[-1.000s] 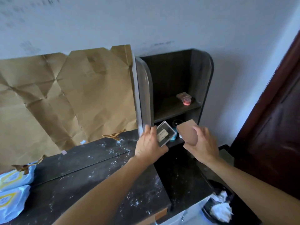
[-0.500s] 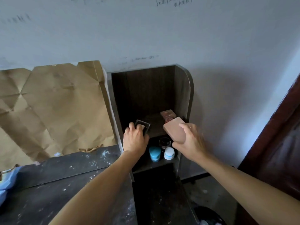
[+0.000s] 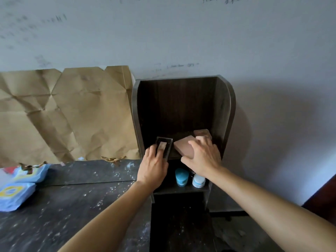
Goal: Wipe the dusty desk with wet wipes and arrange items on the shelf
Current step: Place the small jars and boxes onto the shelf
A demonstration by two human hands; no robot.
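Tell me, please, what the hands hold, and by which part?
The left hand grips the dark case by its near end; the right hand holds the pink box by its near right side.

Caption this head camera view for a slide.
Left hand holds a black-framed card, right hand a flat pink box, at the dark wooden shelf.

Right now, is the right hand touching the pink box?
Touching. The head view shows the right hand holding the pink box by its near end.

Dark matt wood-grain shelf [image 3: 223,110], dusty desk [image 3: 76,206], creased brown paper [image 3: 72,113], glossy wipe packs [image 3: 16,193]
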